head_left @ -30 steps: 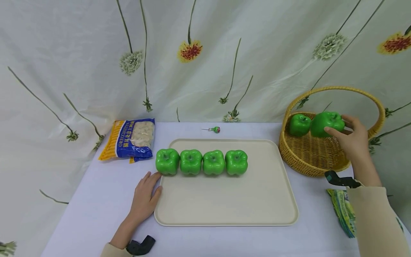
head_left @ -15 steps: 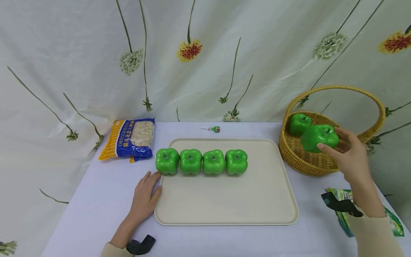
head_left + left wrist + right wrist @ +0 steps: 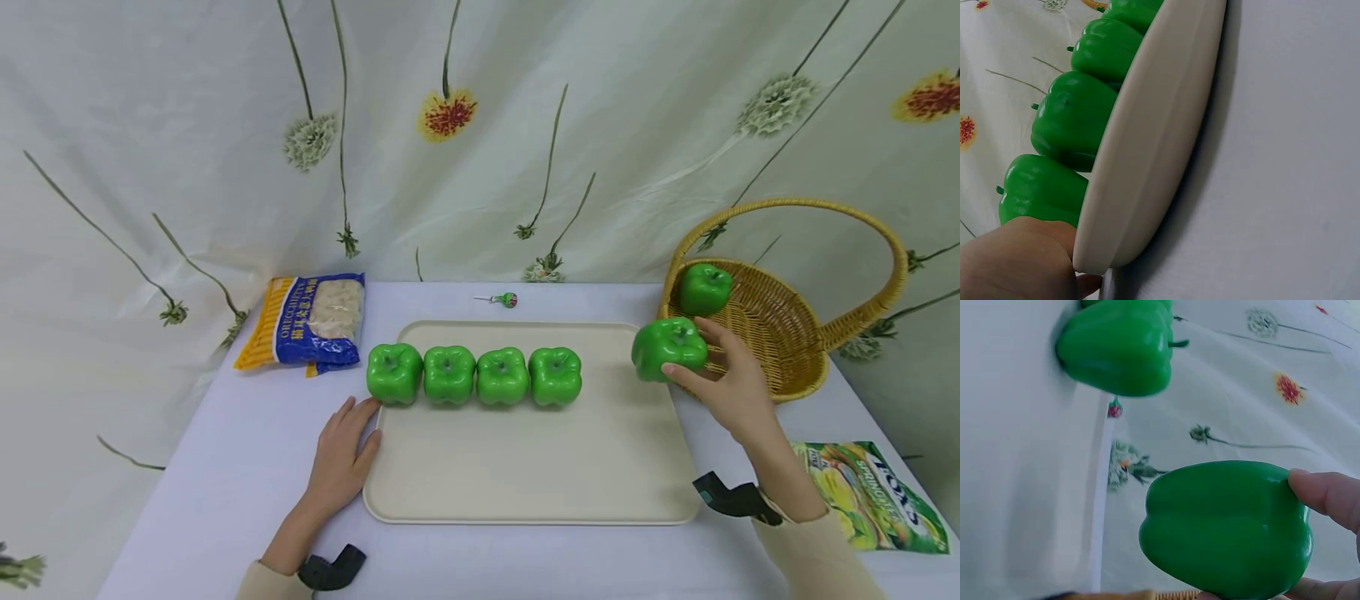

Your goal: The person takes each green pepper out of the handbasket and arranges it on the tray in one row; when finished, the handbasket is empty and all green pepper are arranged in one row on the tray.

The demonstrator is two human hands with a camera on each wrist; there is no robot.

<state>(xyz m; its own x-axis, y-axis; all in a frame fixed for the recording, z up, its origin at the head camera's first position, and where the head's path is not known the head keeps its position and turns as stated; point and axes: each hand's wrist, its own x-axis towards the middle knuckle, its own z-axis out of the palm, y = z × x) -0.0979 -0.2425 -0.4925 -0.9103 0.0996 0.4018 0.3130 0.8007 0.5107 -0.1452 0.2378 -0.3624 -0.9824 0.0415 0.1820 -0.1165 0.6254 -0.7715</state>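
My right hand (image 3: pixel 731 383) grips a green bell pepper (image 3: pixel 669 348) between thumb and fingers, over the right edge of the beige tray (image 3: pixel 525 467). The right wrist view shows the same pepper (image 3: pixel 1229 528) from close by, its bottom part lit and glossy. Several green bell peppers stand in a row along the tray's back left, among them a leftmost pepper (image 3: pixel 394 373) and a rightmost pepper (image 3: pixel 555 377). My left hand (image 3: pixel 341 454) rests at the tray's left edge, fingertips right by the leftmost pepper. One more pepper (image 3: pixel 705 288) sits inside the wicker basket (image 3: pixel 780 350).
The basket's tall handle (image 3: pixel 795 202) arches up at the back right. A blue and yellow pasta bag (image 3: pixel 303 321) lies at the back left, and a lollipop (image 3: pixel 506 300) behind the tray. A green snack packet (image 3: pixel 873 496) lies at the front right.
My right hand has lifted the bell pepper out of the basket and carried it left and toward me, to the tray's right edge. The left hand stays where it was.
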